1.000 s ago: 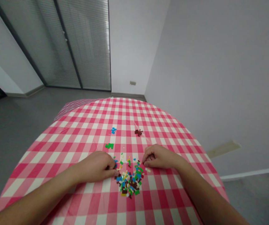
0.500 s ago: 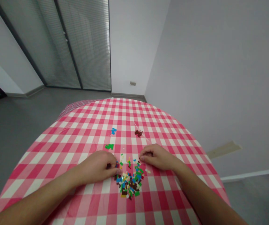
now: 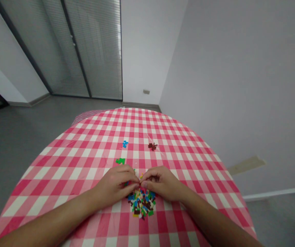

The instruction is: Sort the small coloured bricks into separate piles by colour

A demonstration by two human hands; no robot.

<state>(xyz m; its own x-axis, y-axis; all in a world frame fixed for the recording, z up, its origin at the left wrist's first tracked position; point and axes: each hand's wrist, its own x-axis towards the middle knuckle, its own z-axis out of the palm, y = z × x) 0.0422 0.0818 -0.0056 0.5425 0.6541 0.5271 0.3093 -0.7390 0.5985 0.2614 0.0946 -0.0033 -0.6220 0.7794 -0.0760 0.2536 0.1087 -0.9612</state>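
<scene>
My left hand (image 3: 118,182) and my right hand (image 3: 161,181) meet fingertip to fingertip above the far part of a mixed pile of small building bricks (image 3: 142,204). Both are closed in a pinch. Something tiny and dark seems to be between the fingertips, too small to name. The pile holds blue, green, brown, yellow and white pieces, and the hands cover its far portion. Just beyond my left hand lies a small group of green bricks (image 3: 121,161).
Farther back on the red-and-white checked tablecloth (image 3: 96,144) are a blue brick group (image 3: 125,144) and a dark brown brick group (image 3: 152,146). The table's rounded far edge faces a glass partition (image 3: 96,51) and a wall, with another wall (image 3: 240,85) along the right.
My right hand has moved left and slightly nearer, and my left hand a little to the right. Their fingertips, apart before, now meet over the pile. The sorted groups stay put.
</scene>
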